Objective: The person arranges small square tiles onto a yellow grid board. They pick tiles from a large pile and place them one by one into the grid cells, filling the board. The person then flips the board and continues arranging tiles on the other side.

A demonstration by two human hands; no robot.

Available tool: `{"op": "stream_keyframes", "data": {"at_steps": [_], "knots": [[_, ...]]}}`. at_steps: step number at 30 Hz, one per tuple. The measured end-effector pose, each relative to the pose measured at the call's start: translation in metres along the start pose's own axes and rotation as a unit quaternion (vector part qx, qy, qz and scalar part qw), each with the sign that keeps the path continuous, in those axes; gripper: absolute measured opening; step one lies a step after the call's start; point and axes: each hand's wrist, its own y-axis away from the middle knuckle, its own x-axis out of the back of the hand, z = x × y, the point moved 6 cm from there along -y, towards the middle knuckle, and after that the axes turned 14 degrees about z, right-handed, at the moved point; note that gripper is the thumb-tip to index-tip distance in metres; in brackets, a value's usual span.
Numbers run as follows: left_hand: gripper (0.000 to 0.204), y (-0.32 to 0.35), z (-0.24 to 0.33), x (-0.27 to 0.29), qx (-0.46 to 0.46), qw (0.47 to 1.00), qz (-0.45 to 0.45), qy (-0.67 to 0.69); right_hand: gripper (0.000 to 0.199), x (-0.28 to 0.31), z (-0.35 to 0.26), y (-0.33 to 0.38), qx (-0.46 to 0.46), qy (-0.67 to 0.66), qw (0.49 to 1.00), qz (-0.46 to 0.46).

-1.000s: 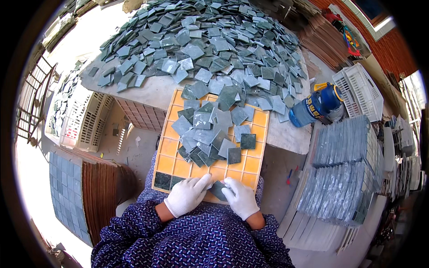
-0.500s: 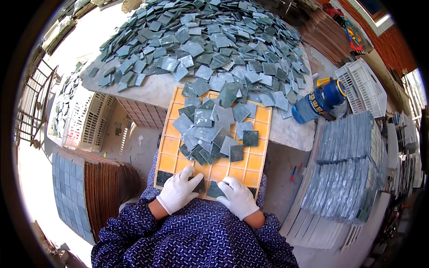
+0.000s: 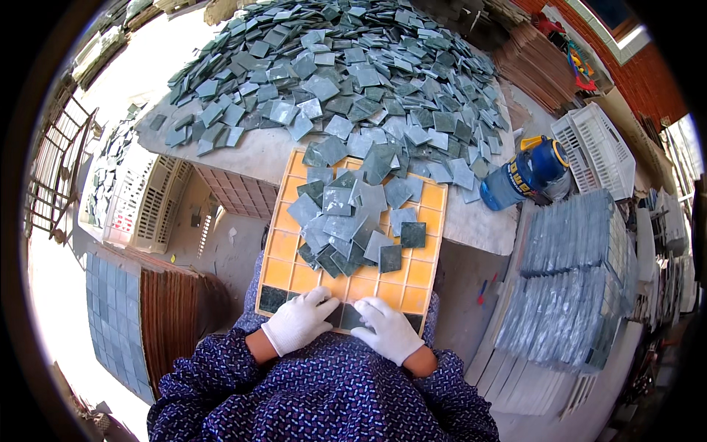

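A yellow gridded tray (image 3: 280,245) lies tilted across my lap, its far end against the table. Dark square stone tiles (image 3: 273,297) fill cells along its near row, partly hidden by my hands. My white-gloved left hand (image 3: 300,322) has thumb and fingers bent around a dark tile (image 3: 336,317) in that row. Just right of it, my gloved right hand (image 3: 389,331) has bent fingertips at the edges of a grey-green tile (image 3: 351,317). Loose tiles (image 3: 339,225) lie heaped over the tray's middle and far part.
A large mound of tiles (image 3: 324,88) covers the stone-topped table (image 3: 243,147). A blue bottle (image 3: 515,177) stands at its right end, near a white crate (image 3: 595,147). Wrapped tile stacks (image 3: 563,287) sit at right; tiled sheets (image 3: 114,317) and a white basket (image 3: 151,202) are at left.
My left hand has shifted slightly right and its thumb and fingers have come closer together. My right hand stays nearly in place over the near row.
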Motion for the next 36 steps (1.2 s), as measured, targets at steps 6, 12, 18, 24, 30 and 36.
{"op": "stream_keyframes", "data": {"at_steps": [6, 12, 18, 24, 30, 36], "knots": [[0.055, -0.062, 0.036, 0.039, -0.123, 0.969, 0.200, -0.073, 0.063, 0.058, 0.021, -0.050, -0.019, 0.198, 0.962, 0.185], [0.055, -0.130, 0.025, 0.020, -0.141, 0.971, 0.114, -0.157, 0.055, 0.068, 0.033, -0.066, 0.022, 0.157, 0.971, 0.181], [0.050, -0.097, 0.024, 0.052, -0.082, 0.989, 0.122, 0.005, 0.051, 0.086, 0.047, -0.021, -0.105, -0.036, 0.973, 0.204], [0.033, -0.012, -0.057, 0.041, 0.283, 0.885, -0.001, 0.370, 0.035, 0.063, 0.058, 0.009, -0.240, -0.313, 0.918, 0.034], [0.025, 0.011, -0.086, 0.063, 0.310, 0.893, 0.097, 0.310, 0.034, 0.067, 0.061, 0.002, -0.272, -0.300, 0.915, 0.010], [0.031, 0.010, -0.085, 0.085, 0.163, 0.967, 0.190, 0.053, 0.058, 0.097, 0.052, 0.000, -0.185, -0.010, 0.973, 0.137]]}}
